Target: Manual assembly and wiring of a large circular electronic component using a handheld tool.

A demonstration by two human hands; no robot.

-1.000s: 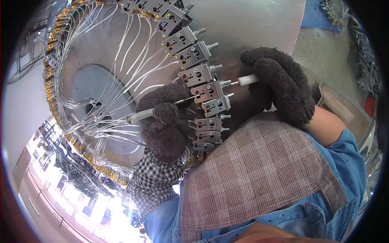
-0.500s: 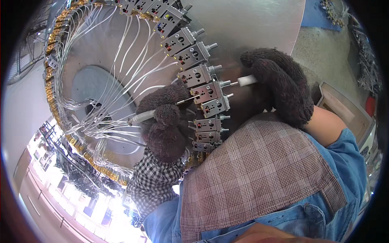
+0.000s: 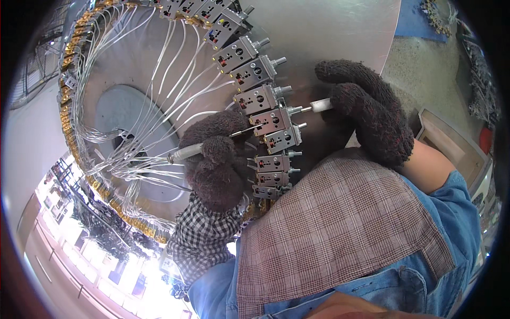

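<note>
My left hand (image 3: 217, 159), in a dark knitted glove, is closed around a thin screwdriver (image 3: 186, 153) with a pale handle. Its narrow shaft reaches right, and the tip meets the face of a small metal control unit (image 3: 272, 122) with a shaft on its outer side. On that unit's other side, my right hand (image 3: 372, 111), gloved alike, grips a white-handled tool (image 3: 321, 105). A short metal shaft runs from this tool to the unit's stem; the kind of its tip is too small to tell. More such units (image 3: 256, 73) stand in a curved row above and below.
White wires (image 3: 183, 80) fan from the row toward a bundle at the hub of a round metal table (image 3: 313, 32). Brass-coloured parts (image 3: 66, 117) line the table's far left rim. A tan bin (image 3: 443, 133) stands at the right, and a blue mat (image 3: 414, 24) lies at the upper right.
The white-handled tool in my right hand has shifted slightly left and up, closer to the unit. My left hand and its screwdriver have barely moved.
</note>
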